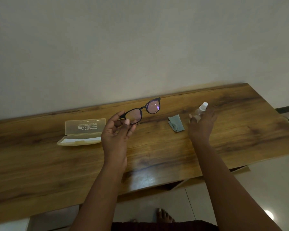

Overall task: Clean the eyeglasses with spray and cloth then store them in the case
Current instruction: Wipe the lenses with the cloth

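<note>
My left hand (117, 130) pinches the left end of the black-framed eyeglasses (141, 110) and holds them up above the table, lenses facing me. My right hand (202, 122) reaches over the small clear spray bottle (201, 109) with a white cap, fingers spread around its lower body; whether they grip it is unclear. A folded grey cloth (176, 123) lies on the table between the two hands. The translucent yellowish glasses case (83, 131) sits open at the left, lid raised, nothing visible inside but a white lining.
The wooden table (157, 155) runs along a plain wall (140, 47); its front edge is near me and its right end is at the far right. Below it are a tiled floor and my bare foot (164, 215).
</note>
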